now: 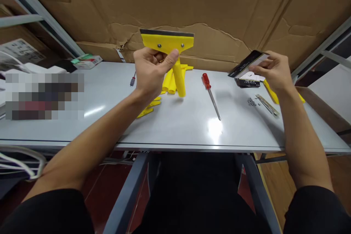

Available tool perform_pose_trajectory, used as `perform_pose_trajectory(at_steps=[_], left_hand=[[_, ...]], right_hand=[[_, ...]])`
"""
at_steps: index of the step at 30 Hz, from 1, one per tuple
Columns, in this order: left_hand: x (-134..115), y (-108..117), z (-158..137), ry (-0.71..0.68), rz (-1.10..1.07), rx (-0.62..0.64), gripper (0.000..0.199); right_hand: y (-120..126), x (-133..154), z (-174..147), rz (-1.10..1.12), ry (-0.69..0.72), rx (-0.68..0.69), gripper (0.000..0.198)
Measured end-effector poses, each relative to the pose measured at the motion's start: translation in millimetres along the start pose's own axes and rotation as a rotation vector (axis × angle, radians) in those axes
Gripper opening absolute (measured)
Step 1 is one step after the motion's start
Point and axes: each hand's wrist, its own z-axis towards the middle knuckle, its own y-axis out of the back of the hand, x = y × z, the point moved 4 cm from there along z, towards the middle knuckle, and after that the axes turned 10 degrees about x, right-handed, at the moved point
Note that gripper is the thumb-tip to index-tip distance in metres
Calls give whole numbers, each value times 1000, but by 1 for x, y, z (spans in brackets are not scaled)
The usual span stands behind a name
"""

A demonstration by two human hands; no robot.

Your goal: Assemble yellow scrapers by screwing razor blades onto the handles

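Observation:
A yellow scraper (168,41) with a dark strip along its top edge is gripped in my left hand (152,67), raised above the table. Two screws show in its head, and its handle slants down to the right. My right hand (275,69) pinches a black and white printed card sleeve (249,64), tilted over the right part of the table. Below that sleeve lie more black and white printed packs (248,82). Yellow handles (172,85) lie behind my left hand, and flat yellow pieces (148,111) rest partly under my left forearm.
On the white table (181,124) lies a red-handled screwdriver (211,95). Near my right forearm are small screws (251,101), a thin clear-wrapped strip (267,105) and a yellow part (271,91). A smaller screwdriver (132,80) and a small box (87,61) sit left. Cardboard (214,0) stands behind.

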Motion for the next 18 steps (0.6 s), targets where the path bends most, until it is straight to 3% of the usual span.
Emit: perform_pose_trajectory(at_steps=[3,8,13,18], left_hand=[[8,5,5,91,-138,-35,34],[18,19,10,198,-262,-106,30],[36,26,11,303,-308,-122,36],[48,26,11,326,-326,-104,48]], right_hand=[[-42,11,-2,202,6,37,49],[-96,9,-9,442,-171,270,61],[-110,6,-15,634,-345,283,70],[-112,13,-18,736,-339,360,41]])
